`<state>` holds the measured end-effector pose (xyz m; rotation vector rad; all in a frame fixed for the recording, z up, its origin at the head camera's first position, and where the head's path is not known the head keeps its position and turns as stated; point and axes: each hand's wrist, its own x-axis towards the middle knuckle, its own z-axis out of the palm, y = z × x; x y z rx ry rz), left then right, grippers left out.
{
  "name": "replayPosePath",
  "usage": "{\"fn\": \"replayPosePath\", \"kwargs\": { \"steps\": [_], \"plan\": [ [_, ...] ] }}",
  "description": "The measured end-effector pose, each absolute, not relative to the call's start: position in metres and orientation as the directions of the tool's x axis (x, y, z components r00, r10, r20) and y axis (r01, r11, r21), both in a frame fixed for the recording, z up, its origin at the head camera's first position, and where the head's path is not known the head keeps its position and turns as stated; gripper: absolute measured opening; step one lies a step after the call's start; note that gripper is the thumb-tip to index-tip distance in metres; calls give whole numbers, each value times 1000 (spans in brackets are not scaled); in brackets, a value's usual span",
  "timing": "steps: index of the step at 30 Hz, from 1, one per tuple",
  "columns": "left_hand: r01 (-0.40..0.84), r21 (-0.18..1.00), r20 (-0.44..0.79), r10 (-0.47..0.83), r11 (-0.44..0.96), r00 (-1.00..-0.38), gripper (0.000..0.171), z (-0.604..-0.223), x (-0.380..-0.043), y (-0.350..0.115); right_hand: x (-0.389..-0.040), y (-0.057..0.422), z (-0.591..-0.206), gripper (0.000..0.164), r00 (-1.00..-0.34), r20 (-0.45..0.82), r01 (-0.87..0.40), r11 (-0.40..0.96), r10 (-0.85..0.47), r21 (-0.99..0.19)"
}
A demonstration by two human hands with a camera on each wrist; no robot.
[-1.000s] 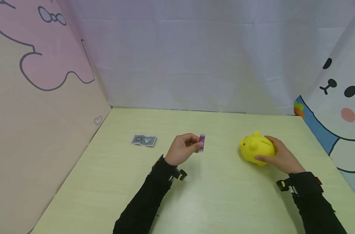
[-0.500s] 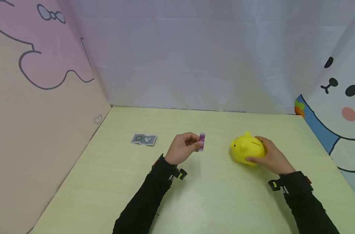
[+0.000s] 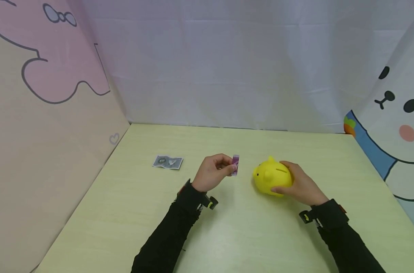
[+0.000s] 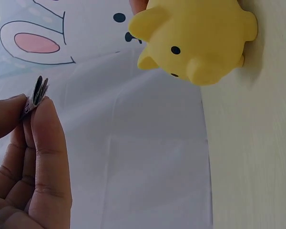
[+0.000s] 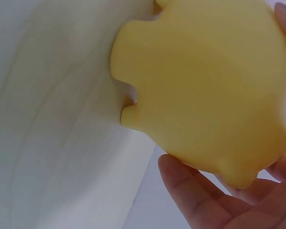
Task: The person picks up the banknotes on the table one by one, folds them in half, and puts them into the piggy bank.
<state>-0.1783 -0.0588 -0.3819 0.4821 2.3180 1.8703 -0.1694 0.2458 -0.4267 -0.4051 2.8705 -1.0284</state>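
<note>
Between thumb and fingertips my left hand (image 3: pixel 212 173) pinches a small folded purple banknote (image 3: pixel 235 165), raised above the table. The left wrist view shows the folded layers of this banknote (image 4: pixel 36 95) edge-on. My right hand (image 3: pixel 303 185) grips the rear of a yellow piggy bank (image 3: pixel 270 177), thumb on the near side and fingers over the far side. The coin slot on its back faces up, and its snout points left toward my left hand. In the right wrist view the feet of the piggy bank (image 5: pixel 200 86) are right at the tabletop.
A creased grey banknote (image 3: pixel 167 162) lies flat on the pale wooden table (image 3: pixel 227 235), left of my left hand. A white cloth backdrop (image 3: pixel 207 68) stands along the back edge, with printed cartoon panels on both sides.
My right hand has moved the piggy bank leftward across the table, closer to my left hand. The left hand stays in place with the purple banknote.
</note>
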Motion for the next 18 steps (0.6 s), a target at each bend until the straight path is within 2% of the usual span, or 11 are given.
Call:
{"fn": "replayPosePath", "kwargs": {
  "steps": [18],
  "plan": [
    [187,964,118,325,189,-938,11,-383,-178,-59,-167,198,-431,93,-938,77,-300,684,-337,-665]
  ]
}}
